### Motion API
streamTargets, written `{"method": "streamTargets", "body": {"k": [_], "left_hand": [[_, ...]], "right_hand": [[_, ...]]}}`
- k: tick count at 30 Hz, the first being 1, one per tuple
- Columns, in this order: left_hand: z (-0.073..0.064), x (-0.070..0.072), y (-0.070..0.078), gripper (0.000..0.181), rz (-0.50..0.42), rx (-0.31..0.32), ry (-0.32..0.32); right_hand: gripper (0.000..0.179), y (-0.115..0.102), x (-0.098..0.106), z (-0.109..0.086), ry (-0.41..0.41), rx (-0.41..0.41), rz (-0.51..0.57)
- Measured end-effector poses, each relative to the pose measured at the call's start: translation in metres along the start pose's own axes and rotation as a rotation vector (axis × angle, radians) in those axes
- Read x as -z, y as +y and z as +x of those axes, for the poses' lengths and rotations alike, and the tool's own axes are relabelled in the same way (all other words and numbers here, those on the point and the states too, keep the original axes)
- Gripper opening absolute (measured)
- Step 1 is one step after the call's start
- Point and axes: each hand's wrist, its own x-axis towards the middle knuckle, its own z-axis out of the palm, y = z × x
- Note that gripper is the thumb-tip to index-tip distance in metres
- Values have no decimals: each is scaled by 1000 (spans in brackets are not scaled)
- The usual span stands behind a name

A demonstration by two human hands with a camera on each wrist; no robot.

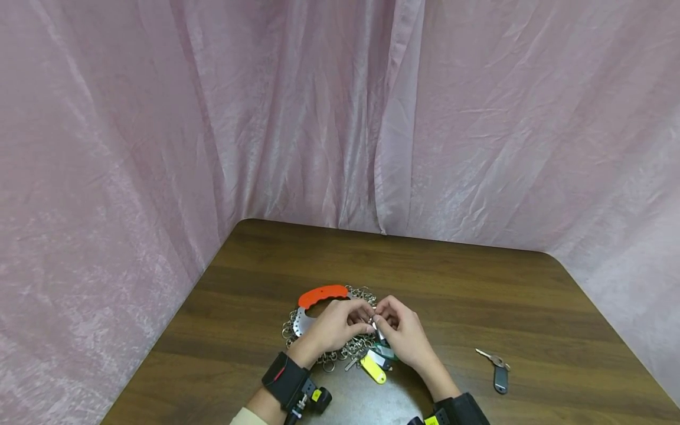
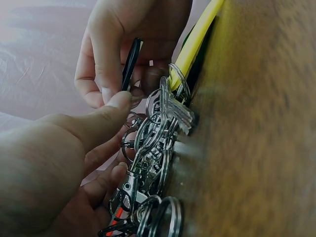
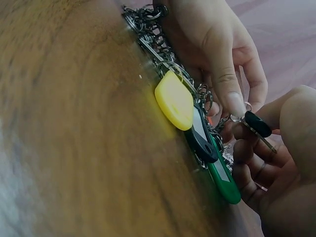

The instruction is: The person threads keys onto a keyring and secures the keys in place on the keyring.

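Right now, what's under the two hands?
Under the left hand and right hand lies a pile of key rings with yellow and green tags. The pile's middle is covered.

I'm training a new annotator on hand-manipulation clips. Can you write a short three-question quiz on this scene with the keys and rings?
1. True or false: the lone key with the dark head lies on the table apart from both hands.
2. Multiple choice: which colour is the tag lying nearest the person in the head view? A) yellow B) blue C) white
3. Short answer: what do the left hand and right hand pinch between them?

Key
1. True; it lies to the right of the right hand.
2. A, the yellow tag.
3. A black-headed key at a small ring, above the pile of key rings.
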Motion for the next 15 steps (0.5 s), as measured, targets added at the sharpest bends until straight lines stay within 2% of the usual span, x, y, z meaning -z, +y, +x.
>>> {"method": "streamTargets", "body": {"k": [6, 15], "left_hand": [[-1, 1, 0, 16, 15, -3, 5], [-2, 1, 0, 16, 30, 9, -1]], "right_hand": [[8, 3, 1, 1, -42, 31, -11], [12, 1, 1, -1, -46, 32, -24]]}}
